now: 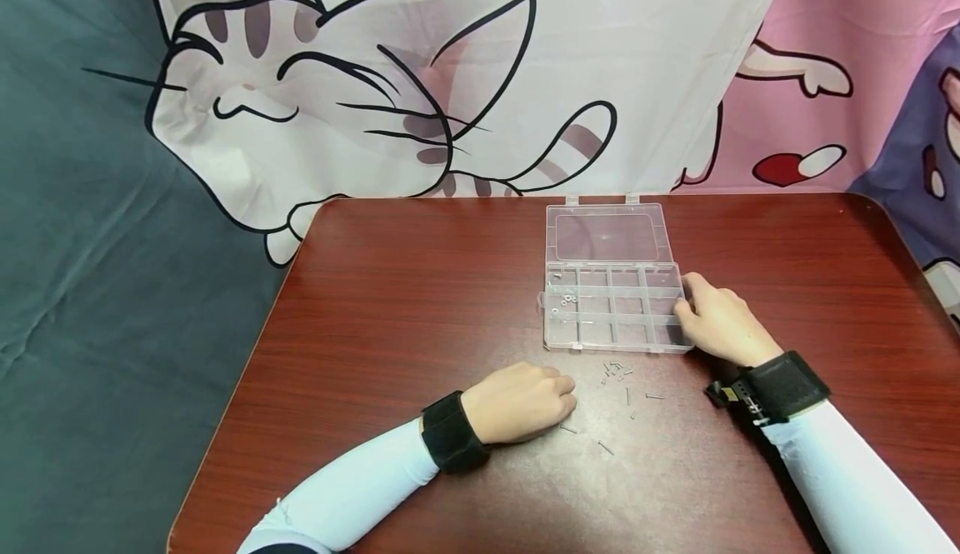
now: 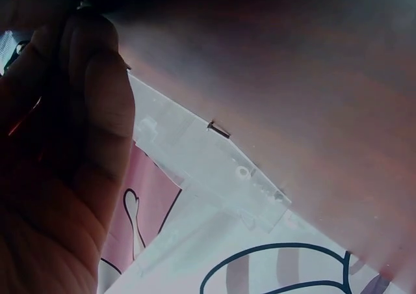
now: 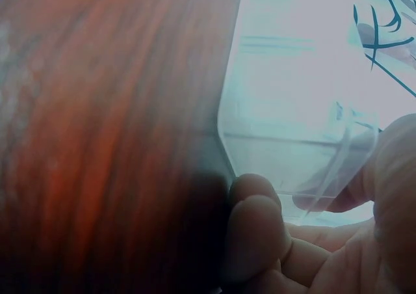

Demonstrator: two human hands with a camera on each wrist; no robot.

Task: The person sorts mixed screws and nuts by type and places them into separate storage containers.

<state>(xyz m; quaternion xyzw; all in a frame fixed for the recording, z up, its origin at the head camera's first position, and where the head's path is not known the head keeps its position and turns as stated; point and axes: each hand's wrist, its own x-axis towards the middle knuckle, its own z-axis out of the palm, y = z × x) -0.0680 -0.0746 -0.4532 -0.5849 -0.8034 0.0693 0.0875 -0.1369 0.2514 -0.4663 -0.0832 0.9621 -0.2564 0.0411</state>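
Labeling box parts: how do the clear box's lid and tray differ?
The lid is one undivided panel; the tray is split into compartments. The lid is untouched; the right hand grips the tray's right side. Small parts lie in the tray; none show on the lid. Both are clear.

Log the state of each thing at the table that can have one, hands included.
Case: flat on the table, small parts in left compartments
Lid: open, folded back
Screws: loose, scattered before the case
Left hand: fingers curled, contents unclear
Right hand: gripping the case's right edge
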